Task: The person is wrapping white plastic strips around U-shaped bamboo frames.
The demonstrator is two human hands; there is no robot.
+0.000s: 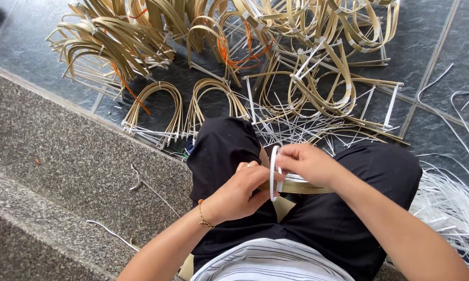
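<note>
The left hand (239,192) and the right hand (307,162) meet over the lap, above black trousers (344,208). Between them stands a white strip (274,171), bent into a narrow upright loop. The left thumb and forefinger are closed on its lower part; the right fingers (292,153) pinch its top, curled tight around it. Just under the right hand lies a flat bundle of tan cane strips (302,187), resting across the thigh and touching the loop. On the dark tiled floor (432,47) ahead lie many bent cane hoops (156,104), and loose white strips (453,208) pile at the right.
</note>
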